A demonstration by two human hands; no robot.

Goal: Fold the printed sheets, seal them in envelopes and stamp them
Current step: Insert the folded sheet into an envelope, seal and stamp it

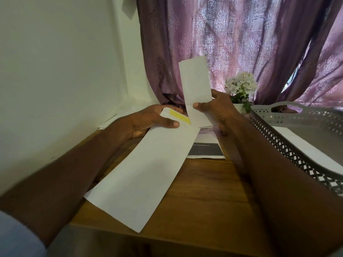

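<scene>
- The left hand holds a long white envelope by its open end, thumb on top and fingers curled under it.
- The envelope's flap, with a yellow sticky strip, is open and points away from the person.
- The right hand pinches a folded sheet just past the envelope's open end, and the sheet stands up tall.
- The sheet's bottom edge is just beside the envelope's mouth, maybe touching it.
- I think the step now is putting the folded sheet into the envelope.
- Next, the sheet's bottom edge has to line up with the mouth and slide in straight, while the left hand keeps the mouth open.
- More printed paper lies on the wooden table under the envelope's far end.
- A grey tray sits to the right of the envelope.
</scene>
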